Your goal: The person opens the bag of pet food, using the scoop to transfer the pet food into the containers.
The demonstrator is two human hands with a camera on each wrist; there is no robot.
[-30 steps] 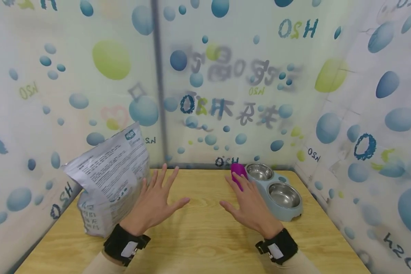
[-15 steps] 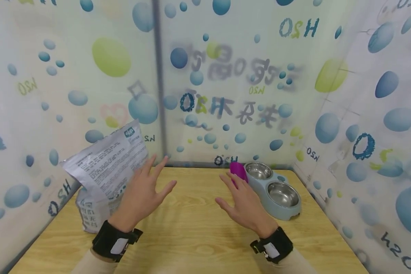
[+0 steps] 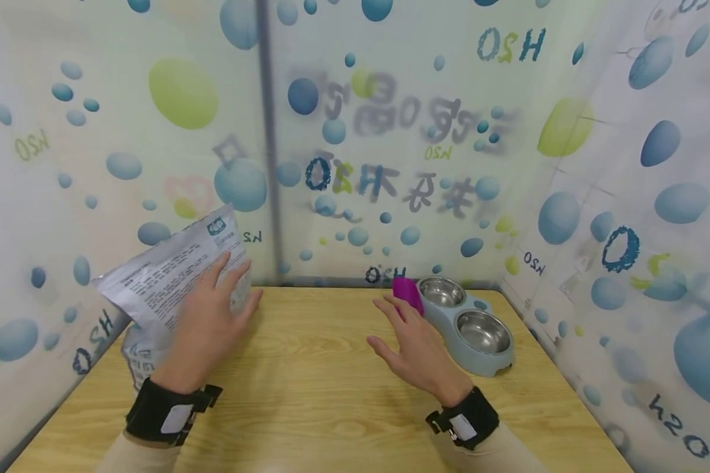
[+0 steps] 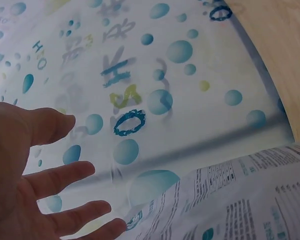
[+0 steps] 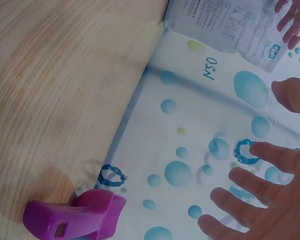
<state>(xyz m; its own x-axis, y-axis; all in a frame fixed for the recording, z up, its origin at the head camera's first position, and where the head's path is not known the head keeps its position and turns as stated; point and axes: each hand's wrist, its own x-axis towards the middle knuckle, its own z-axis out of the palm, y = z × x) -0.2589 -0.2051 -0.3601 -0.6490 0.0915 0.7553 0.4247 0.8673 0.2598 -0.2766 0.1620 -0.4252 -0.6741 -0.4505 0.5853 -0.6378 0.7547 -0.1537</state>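
Observation:
A silver-white printed bag (image 3: 154,282) stands at the left of the table, its upper part slanting to one side. In front of it is my left hand (image 3: 204,328), fingers spread and hiding part of the print; the left wrist view shows nothing in its grasp. My right hand (image 3: 417,351) hovers over the table with fingers extended, holding nothing. Just beyond its fingertips lies a purple scoop (image 3: 407,294), partly hidden in the head view; its handle, with a square hole, shows in the right wrist view. Beside the scoop stands a light-blue double pet bowl (image 3: 476,362) with two steel dishes.
The wooden table (image 3: 325,394) carries these things. Printed curtain walls (image 3: 355,144) with bubbles and lettering enclose it at the back and both sides. Black bands (image 3: 168,414) with white patches circle both wrists.
My left hand has moved left and slightly up, now in front of the bag. The right hand has shifted slightly left. The view has turned a little; bag, scoop and bowl keep their places.

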